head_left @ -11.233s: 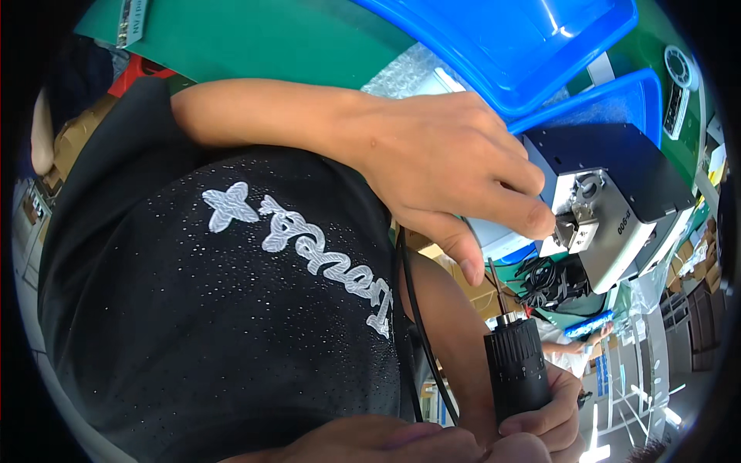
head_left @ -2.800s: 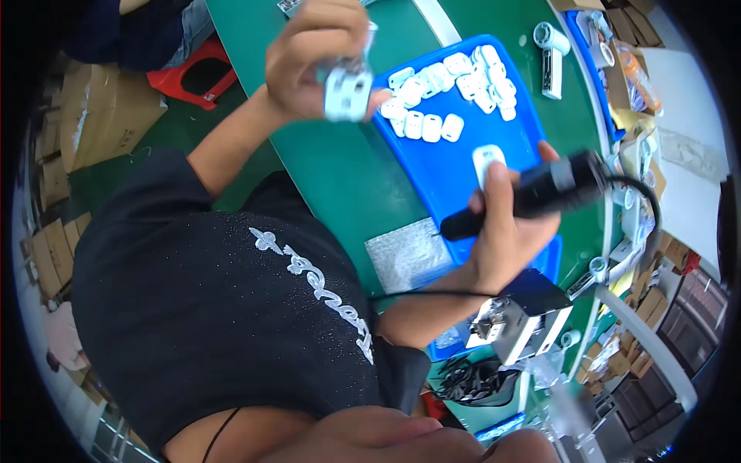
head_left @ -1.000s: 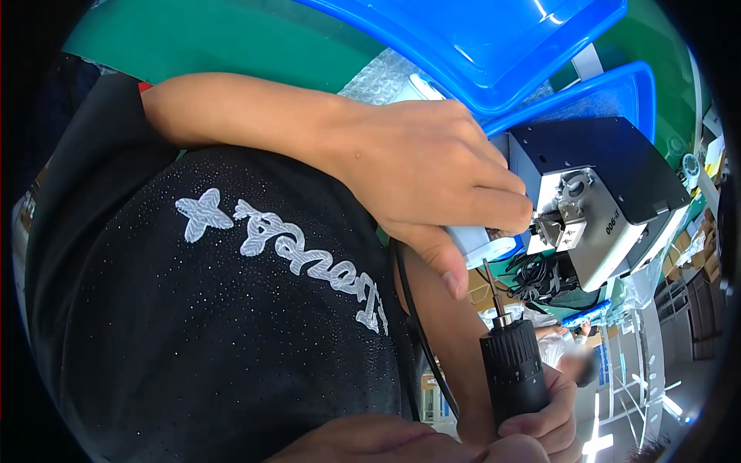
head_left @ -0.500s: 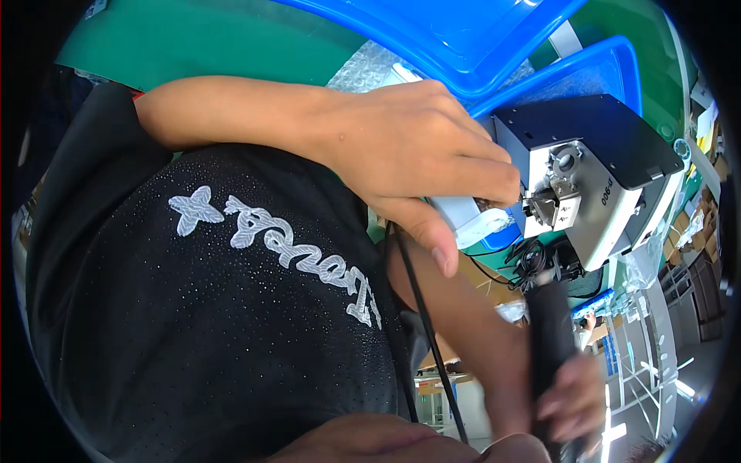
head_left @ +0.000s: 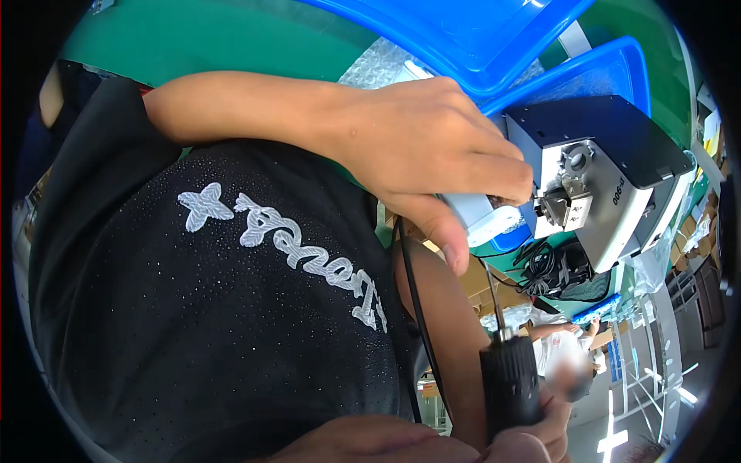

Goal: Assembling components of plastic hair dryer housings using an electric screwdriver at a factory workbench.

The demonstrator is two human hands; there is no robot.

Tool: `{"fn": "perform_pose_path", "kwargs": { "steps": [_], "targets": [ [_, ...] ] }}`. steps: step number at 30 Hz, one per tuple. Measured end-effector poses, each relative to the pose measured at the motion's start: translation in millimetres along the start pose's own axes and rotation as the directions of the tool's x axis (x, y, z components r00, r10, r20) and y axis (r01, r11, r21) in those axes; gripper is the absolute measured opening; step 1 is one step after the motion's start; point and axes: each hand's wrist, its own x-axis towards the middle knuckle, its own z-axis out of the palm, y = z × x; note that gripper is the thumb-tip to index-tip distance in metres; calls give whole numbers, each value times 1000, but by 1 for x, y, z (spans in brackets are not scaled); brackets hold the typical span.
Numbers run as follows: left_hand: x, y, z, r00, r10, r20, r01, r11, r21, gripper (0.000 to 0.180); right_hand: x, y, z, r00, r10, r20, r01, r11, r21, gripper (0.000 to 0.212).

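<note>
My left hand (head_left: 440, 147) reaches across from the upper left, back of the hand up. Its fingers are closed round a white plastic part (head_left: 486, 224), most of which they hide. Below it, my right hand (head_left: 552, 424) is wrapped round the black ribbed grip of an electric screwdriver (head_left: 509, 378). The screwdriver's thin metal bit points up toward the white part, with its tip near my left thumb. Just right of my left fingertips stands a black-and-white screw feeder (head_left: 625, 185) with a metal pickup block on its front.
Two blue bins, a large one (head_left: 463, 35) and another (head_left: 629, 73), sit on the green table (head_left: 231, 38) at the top. Bubble wrap (head_left: 374, 65) lies under them. Coiled black cables (head_left: 544, 266) lie beside the feeder. A black cord (head_left: 417, 309) hangs before my body. Another person (head_left: 559, 351) is in the background.
My right hand has brought the screwdriver leftward, and its bit now points up toward the white part. The left hand keeps its hold, shifting slightly right in the picture.
</note>
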Motion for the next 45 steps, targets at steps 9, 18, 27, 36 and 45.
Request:
{"fn": "perform_pose_path", "kwargs": {
  "steps": [9, 18, 27, 36, 45],
  "targets": [
    [2, 4, 4, 999, -32, -36, 31, 999, -13, 74, 18, -8, -10, 963, 84, 255, -121, 983, 136, 12],
    [3, 4, -2, 999, -14, -40, 15, 999, 39, 74, 14, 18, -15, 969, 108, 221, -133, 986, 103, 11],
    [0, 10, -4, 999, -36, -12, 36, 999, 15, 67, 5, 16, -35, 979, 22, 202, -84, 950, 302, 14],
    [38, 45, -107, 982, -102, 161, -15, 802, 597, 62, 30, 19, -7, 936, 116, 333, -172, 975, 143, 30],
    [102, -167, -310, 969, -24, 244, -241, 94, 966, 40, 24, 149, 144, 663, 599, 449, 60, 555, -830, 62]
  ]
}}
